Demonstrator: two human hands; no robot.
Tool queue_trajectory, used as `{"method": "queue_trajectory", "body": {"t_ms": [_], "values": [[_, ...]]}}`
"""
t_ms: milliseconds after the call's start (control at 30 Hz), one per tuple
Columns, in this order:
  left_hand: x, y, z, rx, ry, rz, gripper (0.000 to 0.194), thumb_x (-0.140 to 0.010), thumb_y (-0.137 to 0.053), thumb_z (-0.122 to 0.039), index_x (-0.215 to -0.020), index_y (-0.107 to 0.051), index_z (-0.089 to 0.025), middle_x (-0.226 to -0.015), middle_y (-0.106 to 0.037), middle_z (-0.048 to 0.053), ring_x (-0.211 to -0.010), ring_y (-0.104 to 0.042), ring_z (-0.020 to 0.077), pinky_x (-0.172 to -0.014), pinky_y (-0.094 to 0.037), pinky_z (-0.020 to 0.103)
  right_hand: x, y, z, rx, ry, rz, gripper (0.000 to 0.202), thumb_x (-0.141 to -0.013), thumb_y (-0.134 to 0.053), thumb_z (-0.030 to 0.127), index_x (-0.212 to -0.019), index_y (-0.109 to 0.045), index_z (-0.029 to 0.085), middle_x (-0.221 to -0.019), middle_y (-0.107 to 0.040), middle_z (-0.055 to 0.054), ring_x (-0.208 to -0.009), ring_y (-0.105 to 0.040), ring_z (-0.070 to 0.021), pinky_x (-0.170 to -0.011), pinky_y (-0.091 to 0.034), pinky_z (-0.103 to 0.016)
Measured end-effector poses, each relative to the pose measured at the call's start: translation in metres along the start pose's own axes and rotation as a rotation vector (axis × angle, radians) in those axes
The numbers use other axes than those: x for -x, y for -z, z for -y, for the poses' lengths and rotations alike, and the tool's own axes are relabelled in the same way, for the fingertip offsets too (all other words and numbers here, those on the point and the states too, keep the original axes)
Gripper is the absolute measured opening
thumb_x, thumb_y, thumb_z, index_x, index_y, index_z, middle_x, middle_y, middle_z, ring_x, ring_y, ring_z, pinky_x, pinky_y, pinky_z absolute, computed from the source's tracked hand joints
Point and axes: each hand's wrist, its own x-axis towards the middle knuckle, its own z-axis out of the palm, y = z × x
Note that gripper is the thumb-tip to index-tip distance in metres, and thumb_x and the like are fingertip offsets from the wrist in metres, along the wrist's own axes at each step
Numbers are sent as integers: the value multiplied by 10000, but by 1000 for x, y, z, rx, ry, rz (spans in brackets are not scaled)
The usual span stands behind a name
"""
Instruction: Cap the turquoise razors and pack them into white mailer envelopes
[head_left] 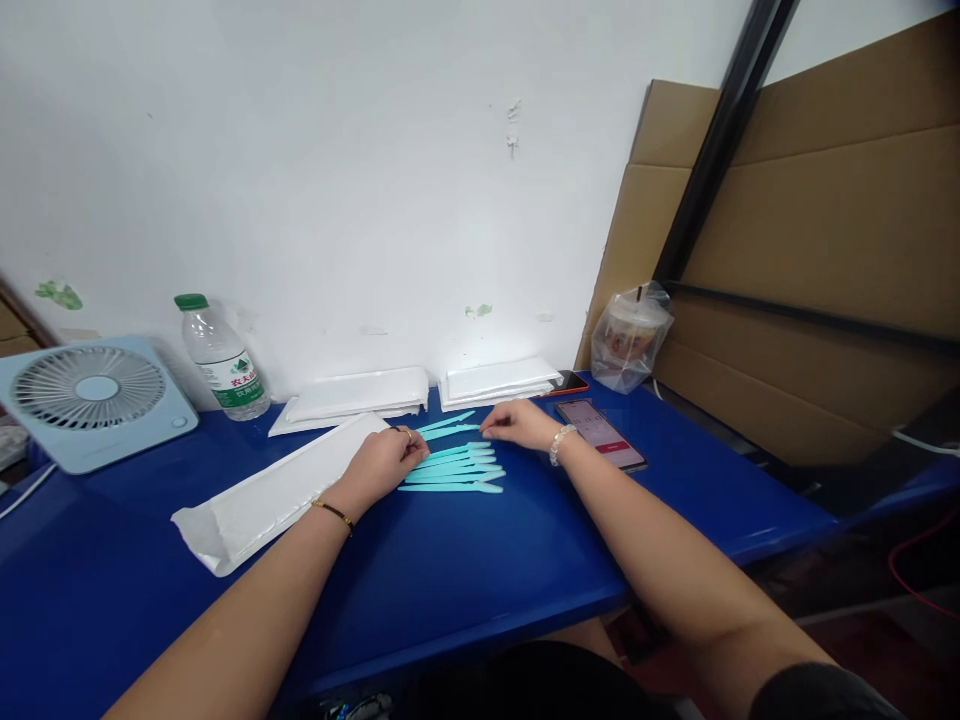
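Note:
Several thin turquoise sticks point(454, 478) lie side by side in a fan on the blue table point(465, 570). My left hand point(386, 460) is closed at their left ends, its fingertips pressed together on a stick. On the right, my right hand point(517, 425) pinches the right tip of one of the upper turquoise sticks point(452, 431). Another stick lies just above that one, slanting up to the right. A long white padded packet point(262, 495) lies diagonally beneath and left of my left hand.
White packets point(360, 392) and a second stack point(499, 380) lie along the wall. A light blue fan point(97, 400) and a water bottle point(225, 365) stand left. At right are a phone point(600, 432), a bagged drink cup point(628, 338) and cardboard point(810, 210).

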Motion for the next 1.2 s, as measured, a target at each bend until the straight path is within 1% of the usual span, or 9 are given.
{"method": "queue_trajectory", "body": {"t_ms": [100,133,267,367,567,733,867,1000,1200], "values": [[-1,1,5,-67,19,-110,262,-814,-457,-360,-958,-632,-229,-995,-628,40,-887,-574,210,-744,-427,289,7,26,-17,102,-95,-187,140,-749,-601,211,-824,-709,165,-775,-681,-38,-690,-593,-143,-633,-441,-232],[-2,1,7,-94,27,-133,277,-810,-463,-358,-989,-629,-228,-1027,-619,47,-931,-562,222,-776,-427,303,10,33,-24,156,-127,-199,133,-737,-605,193,-817,-706,163,-745,-673,-34,-671,-586,-141,-623,-437,-231],[-4,0,10,-148,53,-121,270,-810,-464,-351,-973,-637,-222,-1013,-624,56,-984,-532,242,-801,-425,327,18,45,-45,274,-216,-48,157,-659,-654,137,-807,-697,167,-724,-662,-19,-633,-577,-128,-585,-422,-210],[-4,-1,9,-158,67,-110,224,-813,-459,-339,-903,-632,-228,-943,-637,44,-935,-542,233,-759,-422,320,18,40,-47,295,-204,20,96,-661,-664,169,-753,-690,168,-691,-661,-13,-615,-579,-127,-560,-408,-203],[-4,1,6,-165,81,-98,182,-802,-468,-328,-841,-617,-232,-855,-643,29,-858,-564,216,-697,-400,299,12,29,-33,293,-117,46,57,-665,-630,145,-687,-681,156,-644,-656,-16,-578,-562,-118,-547,-388,-199],[-3,2,6,-124,102,-76,187,-803,-452,-330,-783,-603,-222,-820,-642,32,-819,-570,206,-665,-388,286,9,21,-24,289,-49,46,61,-657,-625,145,-691,-675,152,-660,-647,-25,-576,-552,-117,-543,-383,-198],[-3,1,8,-10,153,-43,177,-777,-480,-347,-782,-598,-216,-792,-639,26,-766,-579,193,-616,-389,270,6,14,-22,285,-16,31,53,-662,-616,128,-665,-664,150,-644,-629,-24,-564,-528,-114,-553,-374,-206],[-4,-1,13,91,202,-9,195,-756,-497,-370,-788,-595,-205,-763,-636,14,-698,-580,169,-571,-384,249,5,10,-21,267,-7,4,89,-716,-573,136,-706,-661,145,-666,-623,-25,-582,-516,-110,-567,-365,-206],[-4,-3,14,89,205,-19,197,-752,-495,-377,-777,-599,-212,-751,-637,8,-687,-578,165,-552,-371,240,5,8,-23,126,-16,28,109,-749,-550,172,-725,-654,150,-652,-608,-3,-567,-483,-99,-560,-354,-201]]}}
